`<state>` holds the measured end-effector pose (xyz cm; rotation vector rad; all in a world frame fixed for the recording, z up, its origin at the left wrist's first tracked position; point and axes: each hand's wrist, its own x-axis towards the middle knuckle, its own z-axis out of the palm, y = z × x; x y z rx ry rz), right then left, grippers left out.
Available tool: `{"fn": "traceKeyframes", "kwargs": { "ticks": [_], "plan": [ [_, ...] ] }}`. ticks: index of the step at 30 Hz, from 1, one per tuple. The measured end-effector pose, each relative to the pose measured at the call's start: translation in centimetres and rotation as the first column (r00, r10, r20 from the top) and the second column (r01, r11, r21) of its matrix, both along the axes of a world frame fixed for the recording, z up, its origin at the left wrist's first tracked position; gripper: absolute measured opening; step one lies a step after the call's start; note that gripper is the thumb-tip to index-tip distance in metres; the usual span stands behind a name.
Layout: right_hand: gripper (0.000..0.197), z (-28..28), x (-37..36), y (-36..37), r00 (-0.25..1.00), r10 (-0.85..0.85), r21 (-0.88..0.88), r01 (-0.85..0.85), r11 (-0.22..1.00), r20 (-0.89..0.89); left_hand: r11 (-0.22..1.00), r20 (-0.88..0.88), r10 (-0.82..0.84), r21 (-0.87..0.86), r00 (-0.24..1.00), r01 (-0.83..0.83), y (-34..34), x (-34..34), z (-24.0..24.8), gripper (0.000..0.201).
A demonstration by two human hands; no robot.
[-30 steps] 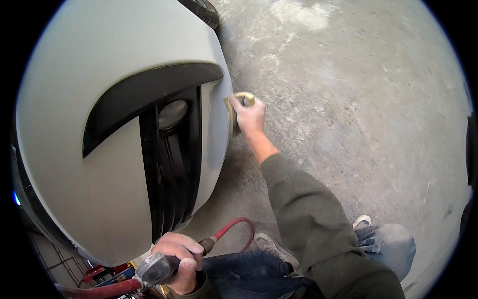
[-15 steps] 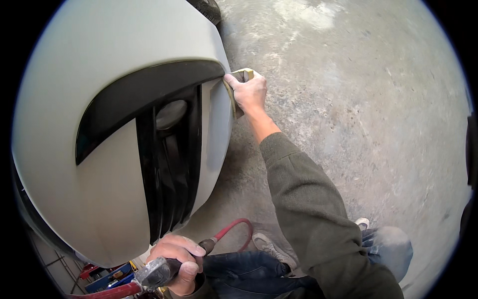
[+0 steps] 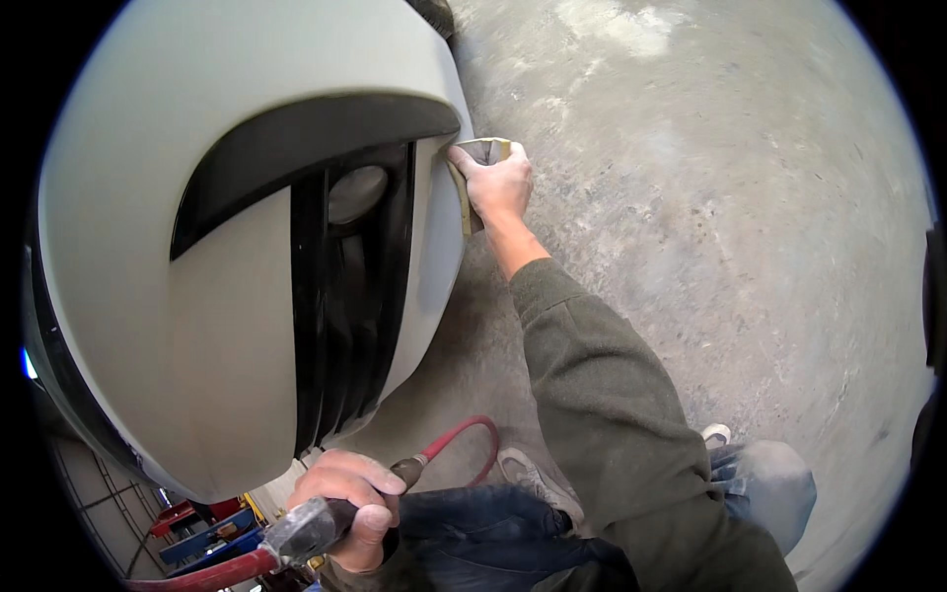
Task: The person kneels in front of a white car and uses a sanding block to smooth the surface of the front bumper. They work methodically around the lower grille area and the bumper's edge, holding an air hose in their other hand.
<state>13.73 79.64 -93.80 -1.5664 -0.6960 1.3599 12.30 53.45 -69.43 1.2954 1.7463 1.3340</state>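
Observation:
A white car bumper (image 3: 229,345) fills the left side, with a dark curved trim strip (image 3: 316,143) and a black grille with a round lamp (image 3: 357,194). At the bumper's right edge, my right hand (image 3: 500,187) pinches a folded piece of sandpaper (image 3: 468,209), grey with yellowish edges, against the painted surface beside the trim's tip. Low in the view, my left hand (image 3: 345,493) is wrapped round a dark hose-connected tool (image 3: 321,528); its exact kind is unclear. Red hose (image 3: 212,574) comes from its lower end, and more shows beyond its upper end.
Rough grey concrete floor (image 3: 691,227) stretches to the right. A tyre (image 3: 434,15) shows at the top. Red and blue items (image 3: 202,533) stand at the lower left beside a wire rack (image 3: 99,498). My knees and shoes are below.
The bumper sits slightly higher and further right in the view. My right hand with the sandpaper has shifted a little down along the bumper's edge; my left hand keeps its hold.

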Motion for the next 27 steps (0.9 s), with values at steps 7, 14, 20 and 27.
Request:
{"fn": "traceKeyframes", "kwargs": {
  "ticks": [7, 14, 20, 27],
  "plan": [
    [0.051, -0.5, -4.0, -18.6, 0.974, 0.127, -0.055, -0.139, 0.989, -0.187, 0.997, -0.043, -0.023, -0.069, 0.999, 0.020, -3.4, -1.2, 1.6, 0.035],
    [0.049, 1.0, 1.3, -11.7, 0.953, 0.088, 0.030, -0.083, 0.996, -0.291, 0.998, -0.094, -0.027, -0.056, 0.995, 0.022, -4.4, 3.4, 2.2, 0.034],
    [0.051, 1.0, -1.3, -22.0, 0.960, -0.008, -0.101, -0.021, 0.995, -0.279, 0.998, -0.061, -0.031, -0.060, 0.998, 0.027, -5.5, 3.9, 2.9, 0.035],
    [0.043, 6.3, 2.7, -20.0, 0.963, -0.145, -0.156, 0.111, 0.982, -0.226, 0.999, -0.058, -0.004, -0.052, 0.998, 0.001, -5.5, 4.6, 5.3, 0.032]
  ]
}}
